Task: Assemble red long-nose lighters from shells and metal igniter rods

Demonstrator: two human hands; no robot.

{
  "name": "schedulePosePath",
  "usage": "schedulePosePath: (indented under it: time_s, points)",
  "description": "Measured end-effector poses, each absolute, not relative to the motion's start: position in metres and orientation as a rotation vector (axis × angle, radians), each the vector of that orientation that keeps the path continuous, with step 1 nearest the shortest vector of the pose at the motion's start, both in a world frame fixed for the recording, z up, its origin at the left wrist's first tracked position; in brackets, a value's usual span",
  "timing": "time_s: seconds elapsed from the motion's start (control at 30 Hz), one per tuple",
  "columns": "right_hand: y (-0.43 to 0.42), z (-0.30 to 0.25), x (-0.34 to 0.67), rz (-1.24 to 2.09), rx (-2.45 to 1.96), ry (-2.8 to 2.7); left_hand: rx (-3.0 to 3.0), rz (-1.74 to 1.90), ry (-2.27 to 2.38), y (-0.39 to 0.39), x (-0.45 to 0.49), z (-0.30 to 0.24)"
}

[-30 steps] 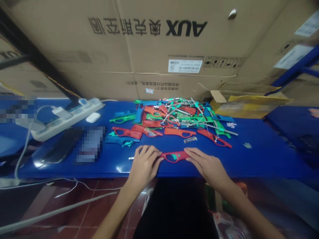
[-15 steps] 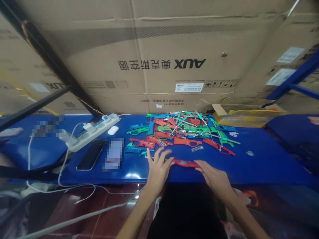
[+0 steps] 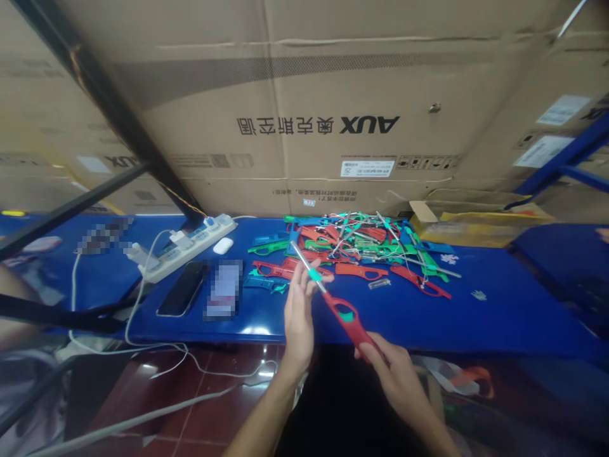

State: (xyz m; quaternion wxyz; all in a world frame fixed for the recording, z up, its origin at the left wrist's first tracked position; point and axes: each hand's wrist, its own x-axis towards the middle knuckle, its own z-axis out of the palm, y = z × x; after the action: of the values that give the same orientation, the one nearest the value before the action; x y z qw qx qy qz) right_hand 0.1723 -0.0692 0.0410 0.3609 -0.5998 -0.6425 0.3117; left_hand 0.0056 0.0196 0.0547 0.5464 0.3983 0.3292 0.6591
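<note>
A red long-neck lighter (image 3: 353, 325) slants up to the left above the front of the table, with a green trigger and a silver metal tube carrying a green piece. Its handle end is gripped by my right hand (image 3: 391, 366). Beside the tube is my left hand (image 3: 299, 317), fingers stretched out and not closed round it; whether a fingertip touches the tube I cannot tell. Behind them lies a heap of lighter parts (image 3: 366, 236): red, green and blue handle shells, metal tubes and thin wires. A small clear part (image 3: 379, 284) sits in front of the heap.
On the left of the blue table (image 3: 514, 298) are a white power strip (image 3: 190, 246) with cables, a black phone (image 3: 181, 289), a blurred-out phone (image 3: 223, 289) and a white case (image 3: 223, 245). A cardboard box (image 3: 480, 222) stands at the back right. Dark metal bars cross the left side.
The lighter has swung from lying level at the table's front edge to a raised slant, tube up and left. My left hand has come off its left end.
</note>
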Motion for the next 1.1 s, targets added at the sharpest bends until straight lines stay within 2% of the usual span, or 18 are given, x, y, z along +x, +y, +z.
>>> schedulePosePath:
  time_s: [0.17, 0.3, 0.43, 0.73, 0.9, 1.1]
  points:
    - [-0.077, 0.042, 0.17, 0.903, -1.527, -1.626, 0.905, 1.404, 0.838, 0.032, -0.004, 0.061]
    - [-0.078, 0.038, 0.169, 0.757, -1.577, -1.591, 0.881, 1.277, 0.882, 0.021, -0.001, 0.052]
    - [-0.08, 0.032, 0.165, 0.68, -1.566, -1.698, 0.839, 1.277, 0.793, 0.01, 0.005, 0.052]
    - [-0.086, 0.029, 0.168, 0.287, -1.51, -1.769, 0.862, 1.208, 0.622, 0.005, 0.011, 0.058]
    - [-0.085, 0.034, 0.175, 0.348, -1.449, -1.733, 0.889, 1.161, 0.623, 0.003, 0.019, 0.052]
    - [-0.083, 0.037, 0.186, 0.654, -1.427, -1.625, 0.9, 1.177, 0.657, 0.002, 0.035, 0.055]
